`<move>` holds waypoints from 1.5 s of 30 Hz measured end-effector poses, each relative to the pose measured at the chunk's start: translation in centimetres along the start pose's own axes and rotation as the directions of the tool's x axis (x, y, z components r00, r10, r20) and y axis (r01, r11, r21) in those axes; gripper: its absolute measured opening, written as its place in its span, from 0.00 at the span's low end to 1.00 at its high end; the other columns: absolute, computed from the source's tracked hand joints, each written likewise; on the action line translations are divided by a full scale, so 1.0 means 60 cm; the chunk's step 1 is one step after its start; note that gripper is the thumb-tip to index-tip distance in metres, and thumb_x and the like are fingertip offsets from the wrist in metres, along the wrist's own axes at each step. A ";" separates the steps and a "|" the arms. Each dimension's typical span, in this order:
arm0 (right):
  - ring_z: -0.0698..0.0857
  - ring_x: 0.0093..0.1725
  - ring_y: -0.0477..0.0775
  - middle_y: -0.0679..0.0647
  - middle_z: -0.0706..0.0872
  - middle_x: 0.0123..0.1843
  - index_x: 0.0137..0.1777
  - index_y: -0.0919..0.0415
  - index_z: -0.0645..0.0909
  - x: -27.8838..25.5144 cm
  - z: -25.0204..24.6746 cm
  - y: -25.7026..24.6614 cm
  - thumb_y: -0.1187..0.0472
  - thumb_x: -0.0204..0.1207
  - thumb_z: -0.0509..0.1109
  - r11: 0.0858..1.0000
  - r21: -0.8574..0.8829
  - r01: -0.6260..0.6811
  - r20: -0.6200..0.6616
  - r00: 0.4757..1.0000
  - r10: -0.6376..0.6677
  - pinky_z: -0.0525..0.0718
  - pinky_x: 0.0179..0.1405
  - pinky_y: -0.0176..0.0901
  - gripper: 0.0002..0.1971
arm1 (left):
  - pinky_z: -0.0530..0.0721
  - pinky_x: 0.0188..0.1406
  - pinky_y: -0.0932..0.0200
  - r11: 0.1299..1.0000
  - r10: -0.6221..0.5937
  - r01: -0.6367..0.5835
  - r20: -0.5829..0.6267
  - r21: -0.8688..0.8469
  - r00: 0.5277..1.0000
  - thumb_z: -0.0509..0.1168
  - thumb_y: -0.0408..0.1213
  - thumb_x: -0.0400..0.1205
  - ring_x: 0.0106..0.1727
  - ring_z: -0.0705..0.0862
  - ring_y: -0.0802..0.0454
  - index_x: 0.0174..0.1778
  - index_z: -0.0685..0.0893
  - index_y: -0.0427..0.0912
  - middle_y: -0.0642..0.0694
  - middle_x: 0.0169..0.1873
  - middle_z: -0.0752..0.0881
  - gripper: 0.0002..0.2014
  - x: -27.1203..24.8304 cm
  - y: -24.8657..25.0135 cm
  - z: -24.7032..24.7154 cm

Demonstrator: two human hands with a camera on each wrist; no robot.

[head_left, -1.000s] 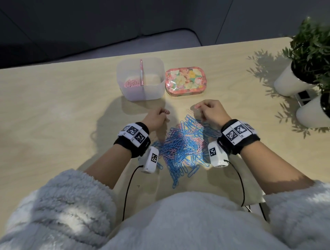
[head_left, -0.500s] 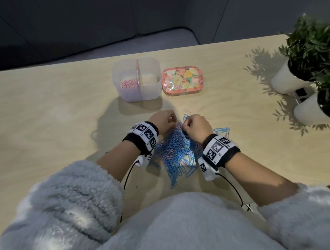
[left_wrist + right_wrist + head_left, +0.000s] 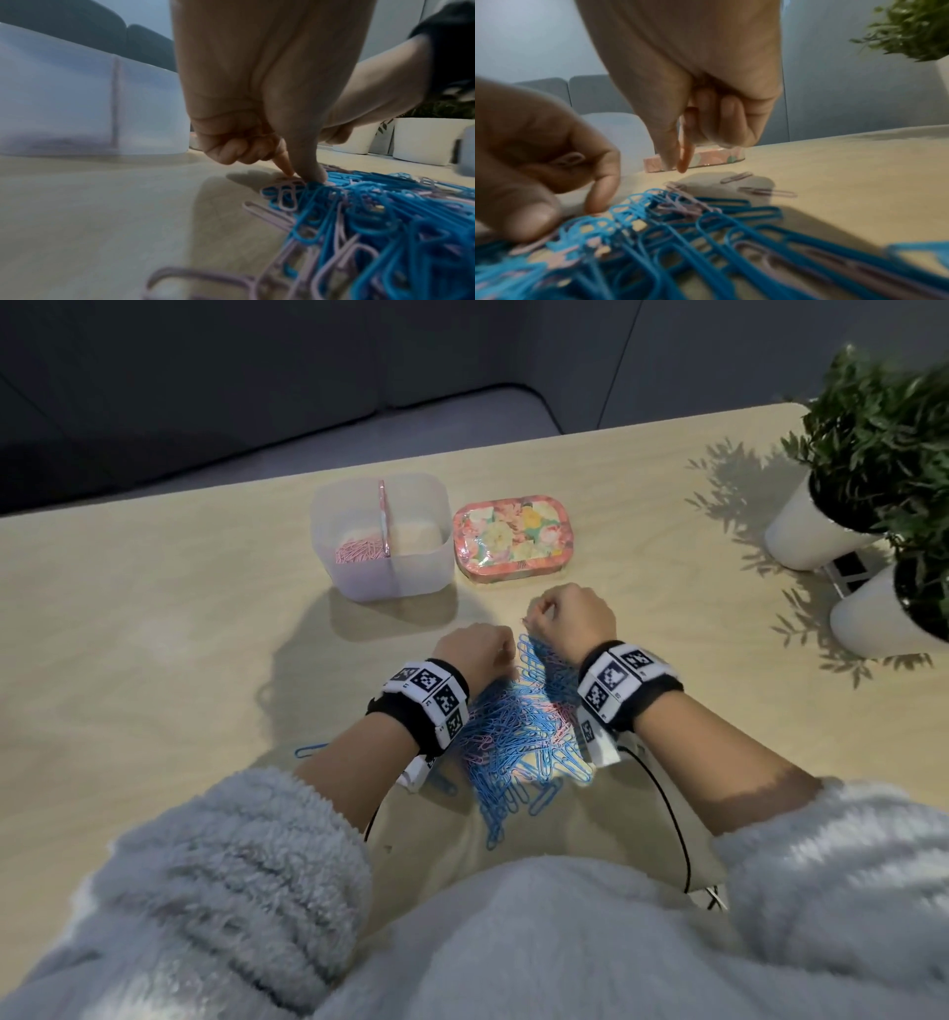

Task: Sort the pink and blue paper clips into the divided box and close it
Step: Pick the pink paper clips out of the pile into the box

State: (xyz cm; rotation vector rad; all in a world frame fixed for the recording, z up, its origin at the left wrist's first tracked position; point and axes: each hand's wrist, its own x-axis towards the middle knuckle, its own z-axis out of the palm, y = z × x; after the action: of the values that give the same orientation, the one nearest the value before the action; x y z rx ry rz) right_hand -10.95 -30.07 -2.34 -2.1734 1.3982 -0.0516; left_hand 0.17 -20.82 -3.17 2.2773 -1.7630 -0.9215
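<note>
A pile of mostly blue paper clips (image 3: 524,737) with some pink ones mixed in lies on the table between my wrists. My left hand (image 3: 477,654) presses thumb and forefinger onto the pile's far left edge (image 3: 303,176), and a pink clip (image 3: 569,159) sits inside its curled fingers. At the pile's far right corner my right hand (image 3: 570,618) hovers just above the table (image 3: 677,164), thumb and forefinger tips together, no clip showing between them. Two pink clips (image 3: 736,177) lie loose beside it. The translucent divided box (image 3: 390,577) holds pink clips in its left compartment. Its floral lid (image 3: 511,537) lies to its right.
Two white plant pots (image 3: 811,531) stand at the right edge of the table. A stray blue clip (image 3: 310,749) lies left of my left forearm. Cables run from the wrist cameras toward my body.
My right hand has moved from the middle of the pile out to its far right corner. My left hand stays at the far left edge of the pile.
</note>
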 end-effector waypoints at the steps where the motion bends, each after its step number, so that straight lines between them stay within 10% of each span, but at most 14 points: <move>1: 0.87 0.46 0.62 0.57 0.91 0.43 0.38 0.56 0.85 0.009 0.005 -0.002 0.56 0.70 0.71 1.000 -0.007 -0.013 0.028 1.000 0.013 0.81 0.44 0.46 0.05 | 0.78 0.52 0.52 1.000 0.003 -0.003 0.006 0.019 1.000 0.68 0.44 0.77 0.55 0.82 0.42 0.50 0.82 0.42 0.42 0.52 0.85 0.11 0.000 0.000 0.001; 9: 0.78 0.30 0.51 0.56 0.81 0.30 0.28 0.60 0.78 0.024 0.016 0.013 0.64 0.70 0.70 0.960 0.274 -0.058 0.204 0.979 0.001 0.75 0.33 0.40 0.10 | 0.69 0.41 0.60 0.987 -0.018 0.027 0.060 -0.157 0.998 0.65 0.39 0.80 0.47 0.79 0.43 0.41 0.78 0.40 0.38 0.44 0.82 0.07 -0.011 -0.024 -0.006; 16: 0.73 0.15 0.48 0.61 0.79 0.24 0.43 0.69 0.76 -0.001 -0.012 0.057 0.79 0.74 0.51 0.508 0.808 -0.298 0.279 0.953 0.115 0.65 0.11 0.31 0.13 | 0.72 0.34 0.75 0.894 -0.067 0.065 0.011 -0.443 0.998 0.64 0.32 0.81 0.36 0.80 0.59 0.53 0.82 0.28 0.42 0.42 0.81 0.10 -0.015 -0.058 -0.038; 22: 0.78 0.30 0.48 0.54 0.83 0.30 0.36 0.64 0.83 -0.025 0.006 0.082 0.61 0.70 0.74 0.943 0.334 -0.009 0.097 0.995 -0.024 0.75 0.31 0.38 0.06 | 0.74 0.23 0.81 0.782 -0.159 0.192 0.108 -0.593 0.981 0.56 0.29 0.84 0.22 0.81 0.72 0.39 0.80 0.41 0.45 0.36 0.81 0.10 -0.010 -0.057 -0.033; 26: 0.76 0.34 0.54 0.45 0.75 0.25 0.35 0.56 0.79 -0.039 0.021 0.086 0.61 0.70 0.74 0.984 0.159 0.075 0.104 0.990 -0.092 0.70 0.38 0.40 0.06 | 0.70 0.16 0.77 0.715 -0.188 0.224 0.126 -0.662 0.974 0.64 0.39 0.81 0.14 0.75 0.69 0.32 0.75 0.46 0.55 0.17 0.80 0.12 -0.012 -0.046 -0.026; 31: 0.72 0.27 0.46 0.46 0.75 0.24 0.33 0.59 0.79 -0.059 0.023 0.083 0.63 0.73 0.71 0.956 0.287 0.065 0.188 0.975 -0.123 0.69 0.32 0.39 0.08 | 0.77 0.28 0.74 0.842 -0.132 0.162 0.095 -0.514 0.987 0.61 0.29 0.81 0.25 0.82 0.67 0.42 0.80 0.37 0.40 0.38 0.86 0.05 -0.010 -0.029 -0.017; 34: 0.72 0.20 0.39 0.52 0.79 0.26 0.30 0.59 0.80 -0.061 0.005 0.079 0.67 0.74 0.69 0.840 0.533 -0.104 0.223 0.975 -0.021 0.69 0.22 0.30 0.11 | 0.77 0.47 0.60 0.907 -0.101 0.128 0.086 -0.401 0.991 0.56 0.29 0.82 0.45 0.83 0.44 0.50 0.83 0.30 0.34 0.50 0.88 0.11 -0.012 -0.023 -0.010; 41: 0.80 0.18 0.45 0.53 0.84 0.21 0.37 0.65 0.77 -0.037 -0.056 0.081 0.76 0.77 0.55 0.379 0.832 -0.405 0.402 0.911 0.091 0.79 0.16 0.31 0.13 | 0.70 0.32 0.66 0.915 -0.103 0.106 0.030 -0.390 0.994 0.68 0.37 0.77 0.34 0.74 0.52 0.41 0.78 0.42 0.55 0.29 0.76 0.05 -0.007 -0.022 -0.001; 45: 0.71 0.17 0.51 0.52 0.72 0.15 0.26 0.61 0.73 0.002 -0.045 0.084 0.65 0.75 0.61 0.518 0.790 -0.329 0.238 0.942 0.235 0.66 0.15 0.31 0.15 | 0.67 0.29 0.67 0.963 -0.040 0.035 -0.015 -0.266 0.999 0.71 0.34 0.75 0.39 0.74 0.50 0.47 0.83 0.38 0.58 0.28 0.73 0.08 -0.011 -0.020 0.004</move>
State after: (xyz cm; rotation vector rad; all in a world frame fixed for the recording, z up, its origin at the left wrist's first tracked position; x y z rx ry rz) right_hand -15.95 -32.86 -2.42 -1.1220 1.2776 -0.3926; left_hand 0.93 -19.76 -3.63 2.1469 -1.4895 -1.0664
